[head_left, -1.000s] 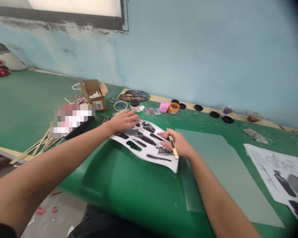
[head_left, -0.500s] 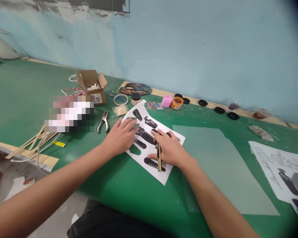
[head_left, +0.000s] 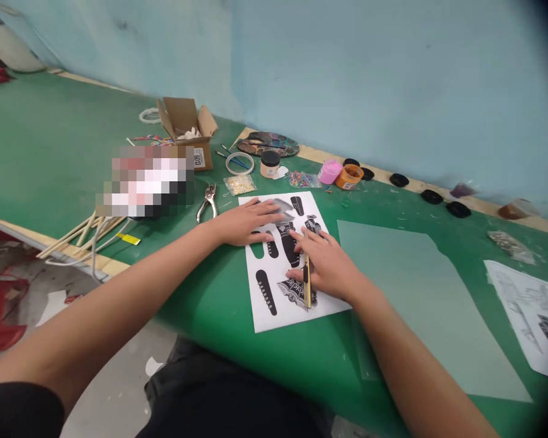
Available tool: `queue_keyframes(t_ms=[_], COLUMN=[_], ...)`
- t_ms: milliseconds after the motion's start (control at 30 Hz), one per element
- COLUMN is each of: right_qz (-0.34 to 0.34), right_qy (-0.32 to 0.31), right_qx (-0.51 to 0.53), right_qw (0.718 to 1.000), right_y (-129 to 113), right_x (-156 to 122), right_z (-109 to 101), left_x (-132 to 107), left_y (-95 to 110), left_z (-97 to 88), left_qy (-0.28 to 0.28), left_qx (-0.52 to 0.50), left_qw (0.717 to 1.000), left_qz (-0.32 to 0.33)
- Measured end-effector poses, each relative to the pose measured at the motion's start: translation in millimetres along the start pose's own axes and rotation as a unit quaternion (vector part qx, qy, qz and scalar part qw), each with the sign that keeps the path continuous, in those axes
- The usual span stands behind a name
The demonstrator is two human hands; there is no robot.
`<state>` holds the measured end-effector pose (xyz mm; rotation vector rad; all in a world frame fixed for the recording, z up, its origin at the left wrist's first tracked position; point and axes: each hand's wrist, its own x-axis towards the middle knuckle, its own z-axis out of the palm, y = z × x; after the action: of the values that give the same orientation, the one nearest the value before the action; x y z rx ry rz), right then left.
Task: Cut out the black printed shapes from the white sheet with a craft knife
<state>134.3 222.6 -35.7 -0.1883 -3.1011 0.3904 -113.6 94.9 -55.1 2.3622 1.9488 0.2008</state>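
Turned since the earlier frame, the white paper sheet printed with black shapes [head_left: 279,267] now lies squarer to my remote view on the glossy green tabletop [head_left: 214,295]. At its ten o'clock rests a silver metal plier-like tool [head_left: 210,191]. My left hand [head_left: 250,223] is spread flat over its ten-o'clock edge. Toward three o'clock, my right hand [head_left: 324,260] clasps a slim gold-and-black utility knife [head_left: 307,278] beneath its fingers. Farther toward three o'clock lies a translucent plastic film [head_left: 422,310].
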Motion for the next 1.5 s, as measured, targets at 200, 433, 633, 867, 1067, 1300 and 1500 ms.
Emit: queue_keyframes(t_ms=[200,433,633,867,1067,1300,1500], right_qz=[0.066,0.143,0.13,0.17,0.135,0.118,0.06], right_qy=[0.066,0.189,0.139,0.103,0.062,0.088,0.111], right_qx=[0.001,0.353,0.388,0.358,0.414,0.415,0.433], right_qw=[0.996,0.905,0.901,0.912,0.898,0.898,0.893], right_y=[8.9,-5.6,-33.6,-31.3,-26.1,-26.2,-26.3], right_x=[5.0,4.5,36.4,42.5,34.7,34.0,36.4], right_z=[12.4,-2.5,8.3,9.8,16.6,15.8,12.6], left_x=[36.8,39.5,31.5,24.8,23.8,23.3,22.4], left_y=[0.0,-25.4,-26.3,-33.0,-32.4,-31.9,-30.7], left_z=[-8.6,-7.0,-7.2,-19.2,-23.1,-21.2,-20.9], left_qy=[0.038,-0.016,-0.001,-0.095,-0.131,-0.123,-0.113], left_qx=[0.025,-0.12,-0.092,-0.156,-0.161,-0.164,-0.146], left_qw=[0.998,0.986,0.991,0.98,0.976,0.977,0.98], left_qz=[0.043,0.112,0.095,0.079,0.065,0.063,0.072])
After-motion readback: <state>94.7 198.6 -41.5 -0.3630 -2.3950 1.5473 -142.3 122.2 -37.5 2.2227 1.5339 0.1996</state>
